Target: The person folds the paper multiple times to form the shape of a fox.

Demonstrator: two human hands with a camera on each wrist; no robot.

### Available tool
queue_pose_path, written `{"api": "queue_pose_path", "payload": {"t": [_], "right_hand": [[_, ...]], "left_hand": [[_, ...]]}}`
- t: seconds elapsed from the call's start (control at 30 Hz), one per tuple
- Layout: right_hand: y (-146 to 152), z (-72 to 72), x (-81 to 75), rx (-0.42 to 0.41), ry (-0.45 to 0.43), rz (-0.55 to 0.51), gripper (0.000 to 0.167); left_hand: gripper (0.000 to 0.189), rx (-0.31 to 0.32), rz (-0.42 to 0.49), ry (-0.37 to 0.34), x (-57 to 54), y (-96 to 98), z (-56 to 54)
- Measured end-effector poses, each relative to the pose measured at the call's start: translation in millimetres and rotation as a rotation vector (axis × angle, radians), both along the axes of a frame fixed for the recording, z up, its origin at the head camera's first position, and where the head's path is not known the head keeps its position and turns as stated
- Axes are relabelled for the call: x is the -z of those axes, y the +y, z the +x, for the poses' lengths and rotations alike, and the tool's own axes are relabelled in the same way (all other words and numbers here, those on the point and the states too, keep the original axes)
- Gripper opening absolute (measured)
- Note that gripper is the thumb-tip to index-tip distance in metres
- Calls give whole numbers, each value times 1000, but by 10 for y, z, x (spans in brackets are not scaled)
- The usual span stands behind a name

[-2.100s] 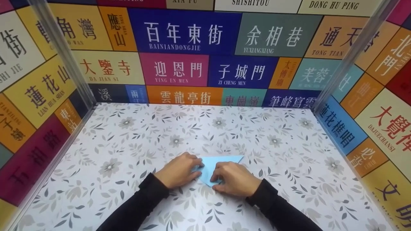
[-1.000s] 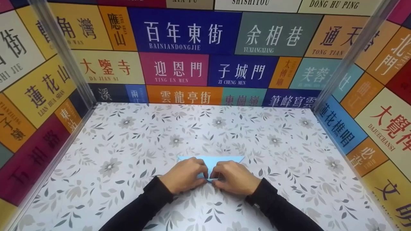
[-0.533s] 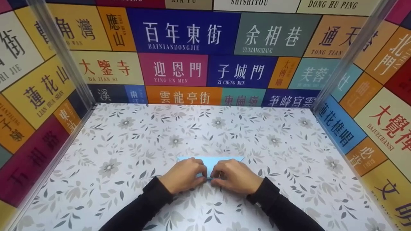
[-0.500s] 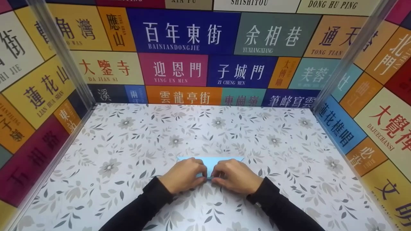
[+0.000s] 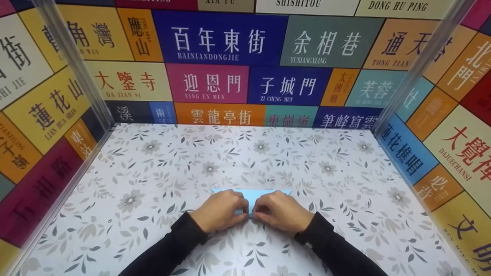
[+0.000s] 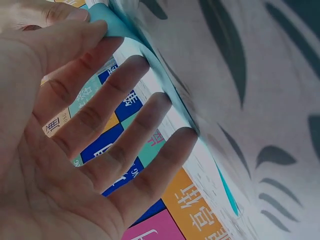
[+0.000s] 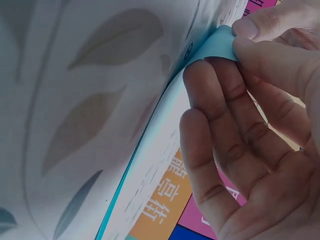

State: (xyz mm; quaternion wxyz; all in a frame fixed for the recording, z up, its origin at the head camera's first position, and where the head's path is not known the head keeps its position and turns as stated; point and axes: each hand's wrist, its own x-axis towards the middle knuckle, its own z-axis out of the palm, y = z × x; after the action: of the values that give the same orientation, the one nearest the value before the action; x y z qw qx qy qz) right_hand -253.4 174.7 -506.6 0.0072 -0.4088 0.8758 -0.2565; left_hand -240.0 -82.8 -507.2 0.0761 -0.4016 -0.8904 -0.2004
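Note:
A light blue sheet of folded paper (image 5: 251, 197) lies on the table, its straight far edge and two pointed side corners showing past the hands. At the paper's near edge my left hand (image 5: 222, 210) pinches it between thumb and forefinger. Just beside it, my right hand (image 5: 282, 211) pinches the same edge. The left wrist view shows the blue paper (image 6: 120, 25) bent up at the left thumb, the other fingers spread with their tips at the sheet. In the right wrist view, a curled flap of paper (image 7: 217, 45) sits between the right thumb and fingers. My hands cover much of the sheet.
A floral-patterned white cloth (image 5: 172, 153) covers the table. Upright panels with coloured sign blocks (image 5: 222, 38) stand at the back and both sides, with clear corner strips (image 5: 418, 61) where they meet.
Since two seconds ago my left hand has moved right and nearer, to the paper's near edge beside my right hand. The near point has been turned up. Over the last half second both hands barely shift.

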Motion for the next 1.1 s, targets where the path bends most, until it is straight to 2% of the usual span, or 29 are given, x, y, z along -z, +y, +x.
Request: {"api": "queue_pose_path", "payload": {"t": [0.47, 0.87, 1.1], "right_hand": [[25, -67, 31, 102, -20, -45, 7], [34, -118, 65, 160, -19, -53, 7], [23, -166, 16, 201, -41, -65, 5]], "left_hand": [[10, -95, 35, -73, 56, -8, -76], [9, -84, 116, -163, 69, -41, -116], [19, -109, 116, -162, 50, -64, -114]]}}
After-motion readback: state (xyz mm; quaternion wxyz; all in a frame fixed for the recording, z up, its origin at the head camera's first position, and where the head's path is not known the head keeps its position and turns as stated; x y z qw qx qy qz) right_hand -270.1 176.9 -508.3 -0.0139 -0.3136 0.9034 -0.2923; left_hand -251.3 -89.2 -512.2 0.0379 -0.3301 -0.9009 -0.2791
